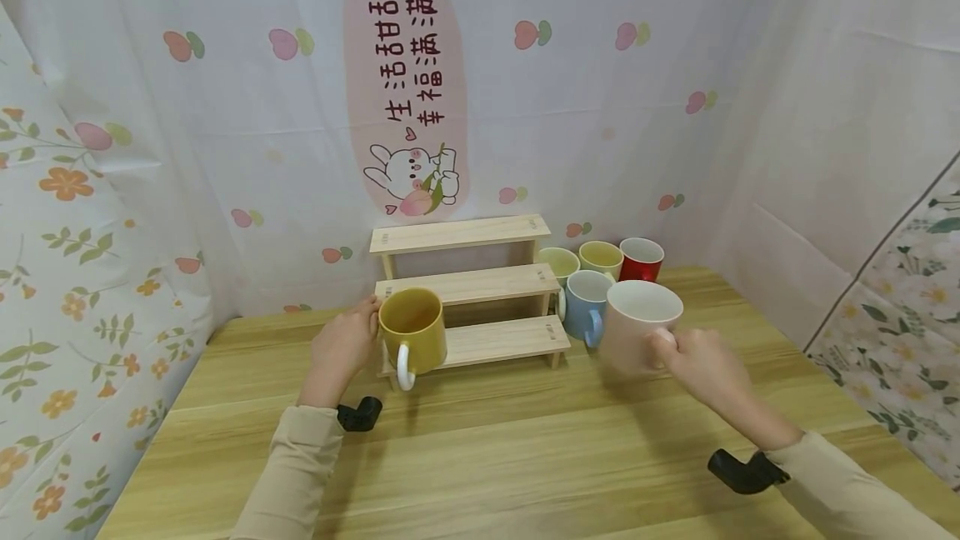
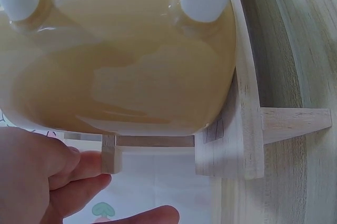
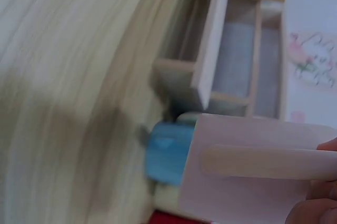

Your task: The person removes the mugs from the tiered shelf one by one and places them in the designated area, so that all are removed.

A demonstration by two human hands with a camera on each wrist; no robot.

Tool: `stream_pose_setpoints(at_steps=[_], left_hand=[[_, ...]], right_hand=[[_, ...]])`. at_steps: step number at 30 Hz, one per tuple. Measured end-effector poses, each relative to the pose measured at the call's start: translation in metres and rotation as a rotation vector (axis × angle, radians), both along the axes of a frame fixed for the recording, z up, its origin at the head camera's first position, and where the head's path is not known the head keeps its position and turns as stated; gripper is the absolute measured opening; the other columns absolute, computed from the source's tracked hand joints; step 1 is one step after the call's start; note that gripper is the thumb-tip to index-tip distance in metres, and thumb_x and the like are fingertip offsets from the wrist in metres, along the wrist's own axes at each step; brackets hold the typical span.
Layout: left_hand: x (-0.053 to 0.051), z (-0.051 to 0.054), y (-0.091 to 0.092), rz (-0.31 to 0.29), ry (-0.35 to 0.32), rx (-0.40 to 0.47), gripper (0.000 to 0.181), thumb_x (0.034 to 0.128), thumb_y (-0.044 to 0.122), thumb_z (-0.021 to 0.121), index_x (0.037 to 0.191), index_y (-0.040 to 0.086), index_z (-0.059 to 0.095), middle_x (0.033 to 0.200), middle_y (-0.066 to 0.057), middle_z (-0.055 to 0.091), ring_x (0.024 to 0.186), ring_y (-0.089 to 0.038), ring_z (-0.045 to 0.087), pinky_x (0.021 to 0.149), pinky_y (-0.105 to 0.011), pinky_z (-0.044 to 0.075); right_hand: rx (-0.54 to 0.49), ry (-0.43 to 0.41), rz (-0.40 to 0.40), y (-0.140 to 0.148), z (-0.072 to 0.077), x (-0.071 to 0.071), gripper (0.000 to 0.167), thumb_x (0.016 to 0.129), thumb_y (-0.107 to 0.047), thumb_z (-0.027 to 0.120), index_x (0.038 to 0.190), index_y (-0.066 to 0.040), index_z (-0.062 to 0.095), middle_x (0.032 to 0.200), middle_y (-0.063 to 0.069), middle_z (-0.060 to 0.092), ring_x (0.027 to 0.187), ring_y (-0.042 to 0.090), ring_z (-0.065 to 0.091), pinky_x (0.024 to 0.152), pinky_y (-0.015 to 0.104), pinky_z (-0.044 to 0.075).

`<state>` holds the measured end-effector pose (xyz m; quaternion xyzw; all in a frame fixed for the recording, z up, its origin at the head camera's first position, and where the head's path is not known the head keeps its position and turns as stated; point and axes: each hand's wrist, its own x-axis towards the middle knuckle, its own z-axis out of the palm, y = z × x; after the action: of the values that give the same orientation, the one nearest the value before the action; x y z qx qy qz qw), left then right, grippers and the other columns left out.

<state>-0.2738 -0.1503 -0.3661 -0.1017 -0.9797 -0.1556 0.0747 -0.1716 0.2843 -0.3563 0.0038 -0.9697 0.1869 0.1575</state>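
Observation:
A mustard-yellow mug (image 1: 414, 330) with a white handle stands at the left end of the bottom shelf of a three-tier wooden rack (image 1: 495, 340). Beside it, my left hand (image 1: 345, 352) pinches the left end of the rack's middle shelf; in the left wrist view its fingers (image 2: 87, 167) meet the wood while another finger points away. My right hand (image 1: 705, 365) grips the handle of a pale pink mug (image 1: 633, 332), white inside, raised over the table to the right of the rack. In the right wrist view this mug (image 3: 247, 192) partly covers a blue mug (image 3: 168, 150).
At the rack's right end, several mugs stand close together: the blue mug (image 1: 585, 307), a pale green mug (image 1: 558, 261), a pale yellow mug (image 1: 600, 257) and a red mug (image 1: 641, 257). Behind the wood-grain table (image 1: 480, 457) hangs a printed cloth (image 1: 585, 123).

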Motion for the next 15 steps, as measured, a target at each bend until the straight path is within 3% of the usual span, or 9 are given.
stream_pose_setpoints(at_steps=[10,15], left_hand=[[-0.001,-0.001,-0.001,0.011,0.002,0.004,0.040,0.1028,0.020,0.038,0.139,0.008,0.051,0.144,-0.010,0.048,0.111,-0.045,0.058,0.078,-0.058,0.052],[-0.001,-0.001,-0.002,0.009,-0.002,0.000,0.040,0.1029,0.020,0.039,0.139,0.009,0.051,0.145,-0.009,0.047,0.111,-0.045,0.058,0.079,-0.058,0.052]], right_hand=[[-0.047,-0.095,-0.080,0.022,-0.025,-0.028,0.048,0.096,-0.032,0.035,0.051,-0.014,0.035,0.051,-0.002,0.031,0.049,0.015,0.032,0.045,0.028,0.024],[-0.076,-0.142,-0.082,0.028,-0.036,-0.042,0.049,0.097,-0.034,0.032,0.052,-0.014,0.036,0.052,-0.001,0.031,0.050,0.015,0.031,0.045,0.028,0.024]])
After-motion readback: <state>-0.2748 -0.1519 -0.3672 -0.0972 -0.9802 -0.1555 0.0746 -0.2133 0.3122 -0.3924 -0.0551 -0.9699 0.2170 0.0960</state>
